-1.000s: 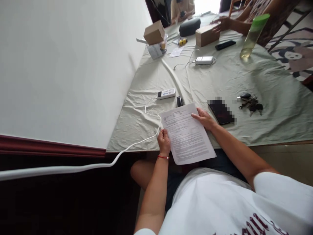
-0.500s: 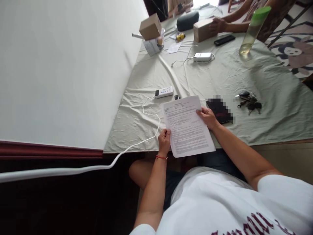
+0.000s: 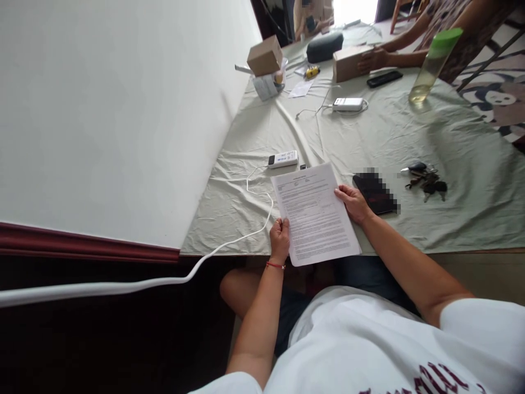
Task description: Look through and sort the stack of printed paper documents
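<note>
A white printed sheet of paper (image 3: 315, 216) is held up at the table's front edge, tilted towards me; I cannot tell whether it is one sheet or more. My left hand (image 3: 279, 238), with a red string at the wrist, pinches its left edge. On the opposite edge, my right hand (image 3: 355, 203) grips it between thumb and fingers. Just beyond the right hand lies a dark, partly pixelated flat item (image 3: 375, 192). Behind the paper's top left corner rests a white power bank (image 3: 283, 159) with a white cable (image 3: 246, 236) running off the table.
A key bunch (image 3: 426, 180) lies right on the cloth-covered table (image 3: 459, 230). Farther back are a second white power bank (image 3: 348, 104), a phone (image 3: 384, 79), a green-lidded bottle (image 3: 435, 65) and a cardboard box (image 3: 264, 56). Another person's hands hold a box (image 3: 346, 64). A white wall (image 3: 123, 109) borders the left.
The view has shifted slightly, so the table things appear lower and farther right. Both hands keep their hold on the paper, which stays nearly in place in the picture.
</note>
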A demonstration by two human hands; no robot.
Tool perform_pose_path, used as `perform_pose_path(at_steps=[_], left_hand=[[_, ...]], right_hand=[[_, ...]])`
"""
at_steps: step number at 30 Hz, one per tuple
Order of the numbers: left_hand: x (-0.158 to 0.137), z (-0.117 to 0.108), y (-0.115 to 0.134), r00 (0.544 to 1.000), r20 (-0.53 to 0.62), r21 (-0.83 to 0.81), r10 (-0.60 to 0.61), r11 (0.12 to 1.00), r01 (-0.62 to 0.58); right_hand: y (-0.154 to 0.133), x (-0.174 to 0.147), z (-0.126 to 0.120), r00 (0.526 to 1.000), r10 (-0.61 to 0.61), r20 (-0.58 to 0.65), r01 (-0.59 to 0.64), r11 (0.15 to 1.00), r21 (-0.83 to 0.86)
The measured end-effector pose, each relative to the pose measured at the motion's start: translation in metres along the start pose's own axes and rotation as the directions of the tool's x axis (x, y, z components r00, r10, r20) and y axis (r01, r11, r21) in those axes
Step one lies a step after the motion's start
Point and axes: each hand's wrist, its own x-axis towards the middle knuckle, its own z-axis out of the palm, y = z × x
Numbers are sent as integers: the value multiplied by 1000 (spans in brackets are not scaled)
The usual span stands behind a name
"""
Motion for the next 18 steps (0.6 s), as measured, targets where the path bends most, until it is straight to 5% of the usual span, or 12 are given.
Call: perform_pose_path(at_steps=[18], left_hand=[[0,1,2,998,-59,-20,15,1000,-16]], right_hand=[[-2,-2,3,999,-35,14,36,992,-124]])
